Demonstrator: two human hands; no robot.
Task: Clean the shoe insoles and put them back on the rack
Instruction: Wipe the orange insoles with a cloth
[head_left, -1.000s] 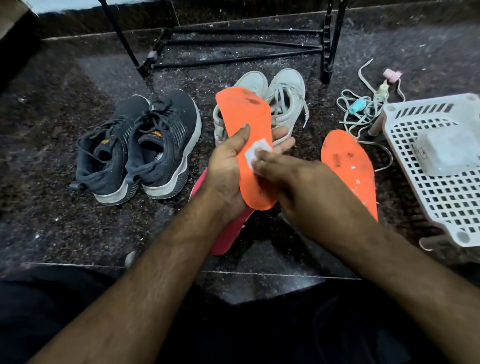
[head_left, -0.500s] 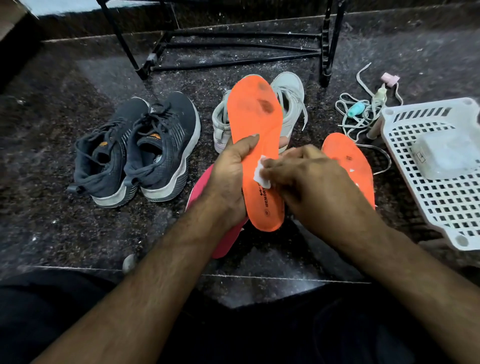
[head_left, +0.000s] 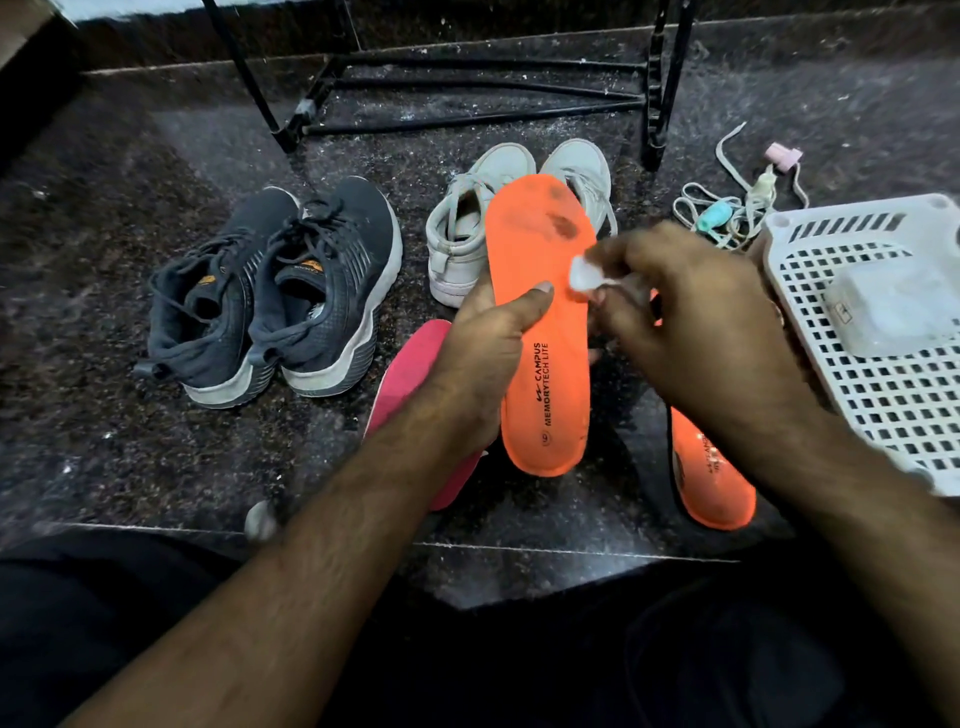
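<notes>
My left hand (head_left: 485, 358) grips an orange insole (head_left: 545, 322) upright by its left edge, thumb across the front. Dark smudges mark the insole near its toe. My right hand (head_left: 691, 322) pinches a small white wipe (head_left: 584, 273) against the insole's right side. A second orange insole (head_left: 711, 478) lies on the floor under my right forearm. A pink insole (head_left: 410, 379) lies on the floor, partly hidden by my left wrist. The black metal shoe rack (head_left: 467, 98) stands at the back.
A pair of dark grey sneakers (head_left: 275, 296) stands at left, a pair of white sneakers (head_left: 483, 218) behind the held insole. A white plastic basket (head_left: 883, 332) with a pale box sits at right, with laces and clips (head_left: 727, 213) behind it. The floor is dark granite.
The held insole has risen and turned more upright, showing its printed heel. My right hand with the wipe has slid up the insole towards the toe.
</notes>
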